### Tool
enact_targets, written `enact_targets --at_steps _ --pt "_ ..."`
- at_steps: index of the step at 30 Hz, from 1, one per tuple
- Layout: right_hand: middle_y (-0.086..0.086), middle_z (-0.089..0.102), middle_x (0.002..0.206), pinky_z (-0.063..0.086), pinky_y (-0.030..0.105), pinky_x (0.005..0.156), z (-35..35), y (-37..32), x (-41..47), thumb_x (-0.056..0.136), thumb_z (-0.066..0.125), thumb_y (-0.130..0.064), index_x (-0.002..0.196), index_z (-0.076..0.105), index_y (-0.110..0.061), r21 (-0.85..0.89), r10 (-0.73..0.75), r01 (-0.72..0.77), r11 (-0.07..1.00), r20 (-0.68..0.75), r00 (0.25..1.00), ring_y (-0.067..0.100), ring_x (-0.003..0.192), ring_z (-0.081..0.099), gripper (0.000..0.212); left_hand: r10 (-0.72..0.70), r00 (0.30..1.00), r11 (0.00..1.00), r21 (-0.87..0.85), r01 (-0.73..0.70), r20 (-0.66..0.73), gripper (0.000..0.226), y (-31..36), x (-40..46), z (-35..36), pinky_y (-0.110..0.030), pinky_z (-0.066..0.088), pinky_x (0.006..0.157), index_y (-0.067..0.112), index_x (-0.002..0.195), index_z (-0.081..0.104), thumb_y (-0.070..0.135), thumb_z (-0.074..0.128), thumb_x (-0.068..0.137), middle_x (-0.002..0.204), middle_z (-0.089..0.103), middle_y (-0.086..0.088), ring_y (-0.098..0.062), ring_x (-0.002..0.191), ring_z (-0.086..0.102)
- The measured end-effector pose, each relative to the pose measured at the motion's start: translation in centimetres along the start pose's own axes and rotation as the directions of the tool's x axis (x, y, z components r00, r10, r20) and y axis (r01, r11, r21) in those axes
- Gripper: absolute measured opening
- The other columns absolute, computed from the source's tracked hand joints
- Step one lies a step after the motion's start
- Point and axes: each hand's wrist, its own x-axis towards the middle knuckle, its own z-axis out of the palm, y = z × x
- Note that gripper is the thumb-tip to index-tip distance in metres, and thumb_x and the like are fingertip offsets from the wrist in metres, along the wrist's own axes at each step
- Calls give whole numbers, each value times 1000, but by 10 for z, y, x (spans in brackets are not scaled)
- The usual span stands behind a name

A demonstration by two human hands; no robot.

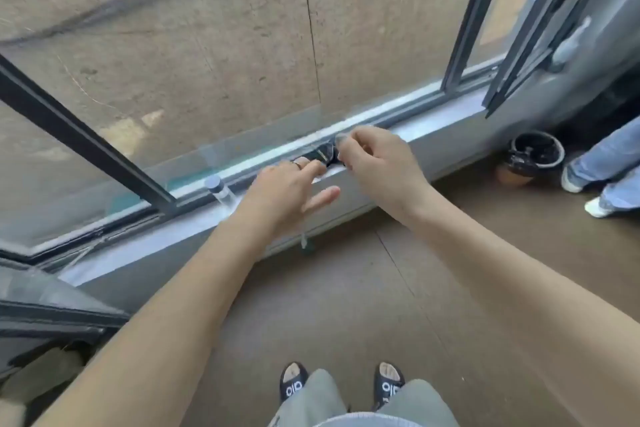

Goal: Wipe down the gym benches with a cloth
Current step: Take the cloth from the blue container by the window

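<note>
Both my hands meet over a small dark, shiny object lying on the grey window sill. It is blurred and I cannot tell what it is. My left hand, with a ring on one finger, lies with straight fingers on the object's left side and its thumb spread away. My right hand has curled fingers that pinch the object's right end. No bench and no plain cloth are in view.
A small clear bottle with a grey cap stands on the sill left of my hands. A black pot sits on the brown floor at the right, beside another person's jeans and white shoes. An open window frame leans inward at the upper right.
</note>
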Motion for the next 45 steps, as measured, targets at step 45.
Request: enact_targets --at_steps 45 --pt "5 62 97 42 31 76 -77 184 -707 102 49 -23 100 61 -7 666 780 -680 306 -585 -222 25 92 57 19 754 46 337 -325 -884 655 32 503 -306 295 -46 52 94 21 128 58 38 54 101 121 62 -2 -26 108 60"
